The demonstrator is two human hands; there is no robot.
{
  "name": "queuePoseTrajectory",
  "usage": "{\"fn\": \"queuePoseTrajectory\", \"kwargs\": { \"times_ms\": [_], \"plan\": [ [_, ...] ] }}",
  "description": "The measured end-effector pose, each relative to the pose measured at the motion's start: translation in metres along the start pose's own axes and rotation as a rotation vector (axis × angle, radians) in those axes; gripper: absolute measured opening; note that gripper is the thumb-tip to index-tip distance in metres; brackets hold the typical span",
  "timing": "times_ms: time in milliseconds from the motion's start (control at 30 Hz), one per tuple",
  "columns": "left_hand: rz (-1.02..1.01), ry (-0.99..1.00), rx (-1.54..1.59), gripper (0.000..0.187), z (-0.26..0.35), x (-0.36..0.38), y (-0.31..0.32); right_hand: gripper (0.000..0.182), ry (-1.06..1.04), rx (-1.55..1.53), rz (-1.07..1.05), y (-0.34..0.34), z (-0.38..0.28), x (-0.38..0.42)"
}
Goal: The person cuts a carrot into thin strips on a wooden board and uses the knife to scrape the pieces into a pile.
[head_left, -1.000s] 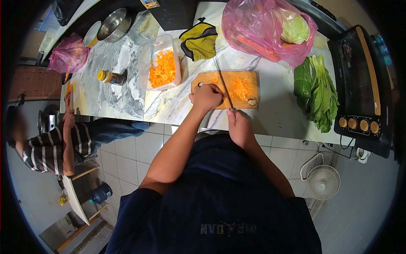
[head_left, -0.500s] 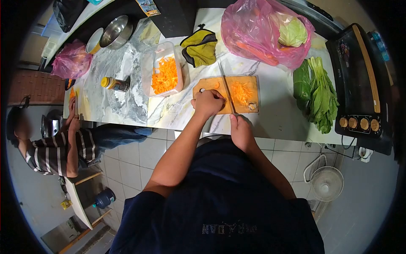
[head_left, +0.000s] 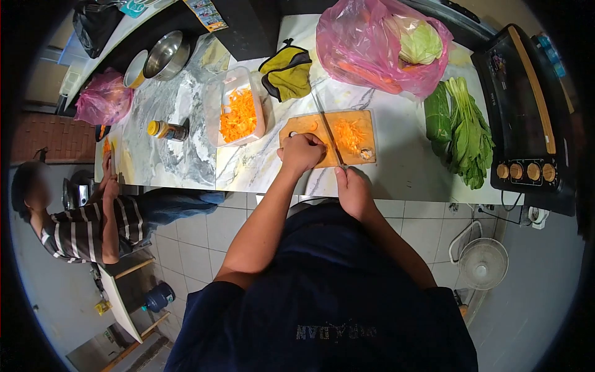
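Observation:
My right hand is closed around the handle of a long knife, whose blade lies across the wooden cutting board and points away from me. Left of the blade, my left hand rests on the board with curled fingers; whatever they press on is hidden. A small orange carrot piece sits just beyond those fingers. Finely cut carrot shreds form a pile to the right of the blade. Carrot pieces fill much of a clear plastic container left of the board.
Behind the board are a yellow-green cloth and a pink bag holding cabbage and carrots. Leafy greens and a toaster oven stand right. A jar and metal bowl are left, near another person.
The view has shifted slightly. Both hands keep nearly the same places on the board, and the knife stays beside the left fingers.

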State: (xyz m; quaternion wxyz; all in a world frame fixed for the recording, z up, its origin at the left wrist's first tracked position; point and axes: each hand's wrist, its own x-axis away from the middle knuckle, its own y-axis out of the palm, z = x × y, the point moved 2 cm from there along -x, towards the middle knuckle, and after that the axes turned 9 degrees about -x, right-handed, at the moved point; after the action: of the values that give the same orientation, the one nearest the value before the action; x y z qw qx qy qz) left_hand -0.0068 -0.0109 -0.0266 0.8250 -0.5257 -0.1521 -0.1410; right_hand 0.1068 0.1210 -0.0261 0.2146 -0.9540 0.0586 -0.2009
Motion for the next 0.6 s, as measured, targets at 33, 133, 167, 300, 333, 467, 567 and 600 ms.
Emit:
{"fn": "queuePoseTrajectory", "kwargs": {
  "times_ms": [33,133,167,300,333,467,567,600],
  "plan": [
    [-0.044,-0.020,0.012,0.024,0.000,-0.001,-0.001,0.045,0.007,0.009,-0.010,0.000,-0.001,0.000],
    [-0.083,-0.039,0.016,0.024,-0.001,-0.002,0.000,0.045,0.008,0.014,-0.026,-0.001,-0.005,0.000],
    [-0.078,-0.035,0.008,0.024,-0.001,-0.002,0.001,0.045,0.002,0.010,-0.031,-0.001,-0.006,0.000],
    [-0.101,-0.043,0.017,0.024,0.000,-0.002,-0.001,0.045,-0.027,0.028,-0.034,0.002,-0.005,0.000],
    [-0.099,-0.044,0.012,0.025,0.000,-0.002,0.000,0.045,-0.029,0.025,-0.029,0.001,-0.006,0.001],
    [0.013,-0.005,-0.020,0.023,-0.003,-0.003,0.006,0.045,-0.031,0.042,-0.030,0.002,-0.004,0.000],
    [0.012,-0.011,-0.025,0.023,-0.002,-0.002,0.004,0.046,-0.014,0.091,-0.051,0.000,-0.011,0.001],
    [0.015,-0.011,-0.025,0.023,-0.002,-0.002,0.005,0.046,-0.016,0.091,-0.051,0.001,-0.010,0.001]
  ]
}}
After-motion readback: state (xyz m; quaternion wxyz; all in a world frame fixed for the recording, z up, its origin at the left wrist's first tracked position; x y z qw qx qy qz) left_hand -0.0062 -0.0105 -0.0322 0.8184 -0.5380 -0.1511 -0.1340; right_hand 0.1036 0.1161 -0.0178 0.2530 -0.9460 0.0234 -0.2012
